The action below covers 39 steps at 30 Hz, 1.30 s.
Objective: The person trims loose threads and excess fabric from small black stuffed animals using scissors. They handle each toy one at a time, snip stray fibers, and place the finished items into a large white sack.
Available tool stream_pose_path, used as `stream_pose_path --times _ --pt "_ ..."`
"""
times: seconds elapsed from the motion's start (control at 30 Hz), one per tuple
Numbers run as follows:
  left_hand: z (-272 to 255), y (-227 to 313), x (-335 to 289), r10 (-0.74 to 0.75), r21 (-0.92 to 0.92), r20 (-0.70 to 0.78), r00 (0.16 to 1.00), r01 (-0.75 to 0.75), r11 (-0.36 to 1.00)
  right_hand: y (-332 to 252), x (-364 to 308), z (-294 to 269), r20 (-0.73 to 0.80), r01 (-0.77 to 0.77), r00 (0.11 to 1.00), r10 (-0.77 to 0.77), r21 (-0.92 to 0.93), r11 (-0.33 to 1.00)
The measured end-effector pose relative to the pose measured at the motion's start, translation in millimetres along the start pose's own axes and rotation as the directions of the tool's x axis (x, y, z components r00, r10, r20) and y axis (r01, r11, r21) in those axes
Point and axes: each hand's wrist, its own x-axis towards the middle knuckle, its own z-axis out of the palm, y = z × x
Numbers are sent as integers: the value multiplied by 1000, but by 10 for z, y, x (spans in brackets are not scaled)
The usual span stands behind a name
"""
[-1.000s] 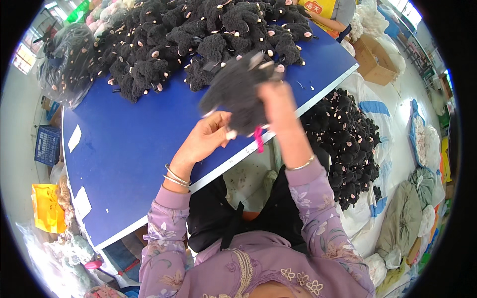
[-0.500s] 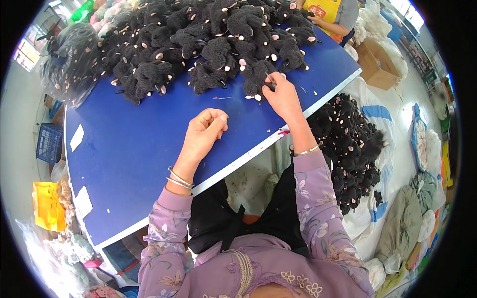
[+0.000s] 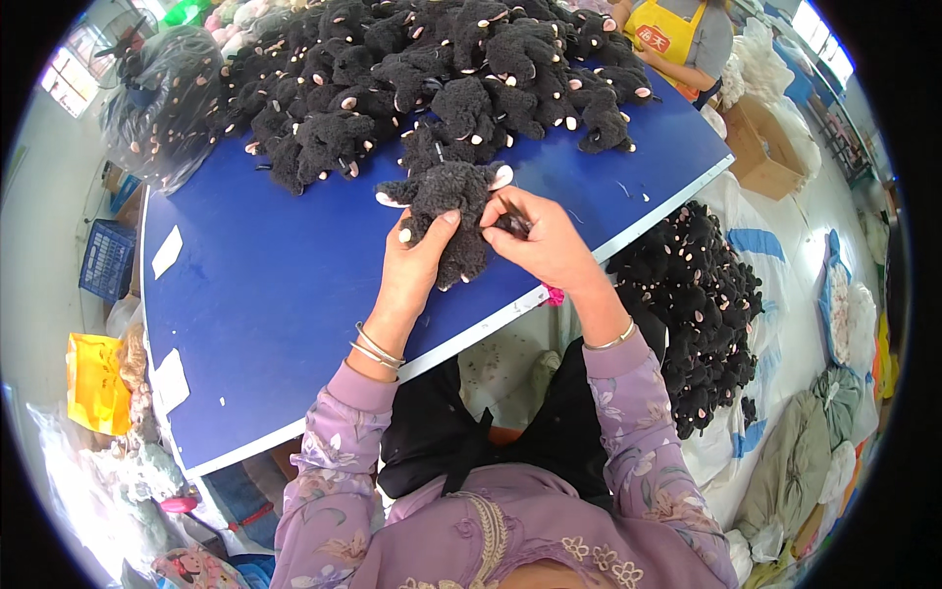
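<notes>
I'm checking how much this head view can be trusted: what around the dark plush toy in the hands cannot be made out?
- Small dark tool in the right hand: mostly hidden by its fingers.
- Plush toy: underside hidden against the blue table; part covered by the left hand.
- Co-worker in the yellow apron: cut off by the top edge.

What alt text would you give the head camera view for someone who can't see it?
Both hands hold a dark grey plush toy over a blue table: the left hand grips its body, the right hand pinches at its side. A big pile of matching plush toys covers the table's far end, with more heaped on the floor to the right.
</notes>
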Motion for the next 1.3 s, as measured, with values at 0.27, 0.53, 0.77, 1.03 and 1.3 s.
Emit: stream_pose_path --times 0.27,0.53,0.77,1.03,1.3 --pt "101 73 -74 58 236 74 996 -74 969 -77 31 -199 -332 134 931 -152 -79 988" --pt "89 -20 -97 144 449 219 965 -231 863 -239 2 -165 -204 31 978 -44 -69 997" --pt "160 11 -172 -106 402 413 904 -77 912 -113 68 -174 -327 51 936 -127 -230 972" --pt "85 -3 -138 -143 209 242 960 92 974 -104 122 -151 -283 -288 910 303 95 953" --pt "43 -45 -116 -6 240 270 963 -61 969 66 149 -109 -300 -272 902 309 160 949"
